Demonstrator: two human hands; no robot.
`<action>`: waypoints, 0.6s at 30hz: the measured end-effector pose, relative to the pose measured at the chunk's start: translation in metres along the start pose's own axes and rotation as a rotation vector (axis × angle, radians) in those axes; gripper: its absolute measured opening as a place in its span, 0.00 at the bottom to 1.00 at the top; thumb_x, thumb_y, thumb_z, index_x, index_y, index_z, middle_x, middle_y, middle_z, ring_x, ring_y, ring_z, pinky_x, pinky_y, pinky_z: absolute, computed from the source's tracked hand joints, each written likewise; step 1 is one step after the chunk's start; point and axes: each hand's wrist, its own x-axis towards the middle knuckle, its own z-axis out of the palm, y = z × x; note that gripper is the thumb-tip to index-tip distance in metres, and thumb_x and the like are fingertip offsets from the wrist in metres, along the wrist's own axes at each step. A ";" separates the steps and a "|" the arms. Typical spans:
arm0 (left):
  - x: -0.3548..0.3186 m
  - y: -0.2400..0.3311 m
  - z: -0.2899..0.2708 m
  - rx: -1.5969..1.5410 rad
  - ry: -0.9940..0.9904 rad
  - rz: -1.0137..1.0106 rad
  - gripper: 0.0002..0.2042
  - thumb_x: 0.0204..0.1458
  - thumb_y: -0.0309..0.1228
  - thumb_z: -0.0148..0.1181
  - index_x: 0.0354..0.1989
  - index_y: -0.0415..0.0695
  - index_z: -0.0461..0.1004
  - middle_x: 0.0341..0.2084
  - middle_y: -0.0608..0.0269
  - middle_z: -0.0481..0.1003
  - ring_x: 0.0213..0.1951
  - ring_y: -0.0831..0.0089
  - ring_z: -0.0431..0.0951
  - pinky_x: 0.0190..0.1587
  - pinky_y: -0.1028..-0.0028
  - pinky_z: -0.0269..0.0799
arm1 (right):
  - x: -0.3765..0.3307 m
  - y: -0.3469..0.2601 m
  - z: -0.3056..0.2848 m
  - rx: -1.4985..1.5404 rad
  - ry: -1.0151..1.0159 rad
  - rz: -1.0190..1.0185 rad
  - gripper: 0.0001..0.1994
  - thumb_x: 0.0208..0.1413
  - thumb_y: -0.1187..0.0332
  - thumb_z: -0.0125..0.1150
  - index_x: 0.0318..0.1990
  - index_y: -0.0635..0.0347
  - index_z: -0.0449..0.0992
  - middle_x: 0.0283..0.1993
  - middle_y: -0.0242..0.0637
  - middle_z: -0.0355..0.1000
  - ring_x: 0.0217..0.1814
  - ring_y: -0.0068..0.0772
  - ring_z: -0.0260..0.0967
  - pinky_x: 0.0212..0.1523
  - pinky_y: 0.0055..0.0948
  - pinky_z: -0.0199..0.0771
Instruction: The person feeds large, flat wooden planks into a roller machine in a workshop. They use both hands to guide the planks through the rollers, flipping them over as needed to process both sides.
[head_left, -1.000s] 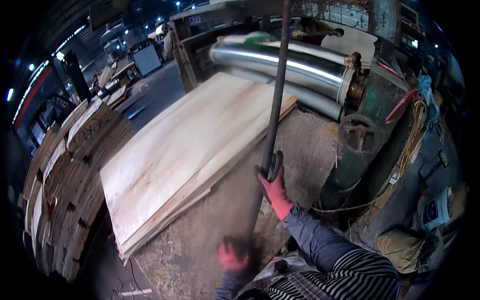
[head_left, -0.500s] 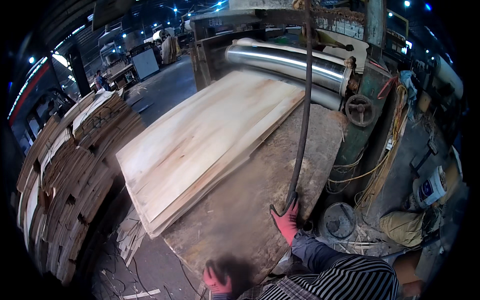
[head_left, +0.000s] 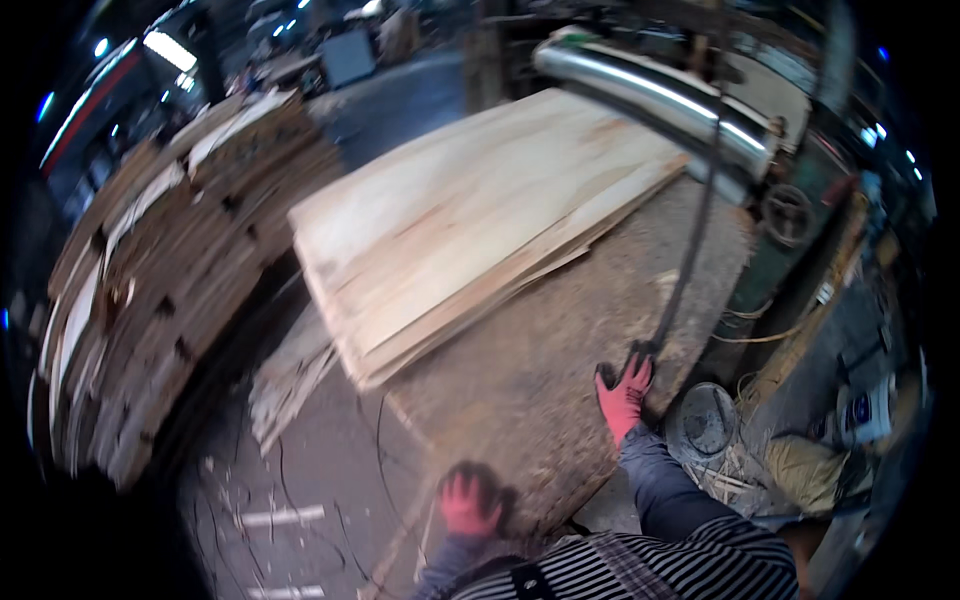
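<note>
One right hand [head_left: 624,397] of ours, gloved in pink, spreads its fingers at the dark rod's [head_left: 692,258] visible lower end; our left hand [head_left: 468,505] blurs by the worktop's [head_left: 530,380] near edge, grip impossible to tell. Beyond, we've pale wood sheets [head_left: 480,210] stacked toward a shiny roller [head_left: 650,92]!

Wide fisheye view from head height, down across the worktable [head_left: 540,370].

Lamps [head_left: 170,50] give dim light. Glare streaks the roller [head_left: 645,91] beyond the tabletop's [head_left: 545,365] far edge. Blur softens everything; corners are black.
</note>
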 end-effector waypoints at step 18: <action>0.084 -0.258 -0.176 -0.451 0.193 0.121 0.25 0.40 0.24 0.54 0.51 0.36 0.60 0.44 0.45 0.66 0.46 0.50 0.66 0.47 0.65 0.63 | -0.091 -0.347 0.031 1.115 -0.280 -0.120 0.23 0.45 0.71 0.59 0.51 0.63 0.61 0.48 0.42 0.64 0.50 0.37 0.62 0.50 0.31 0.63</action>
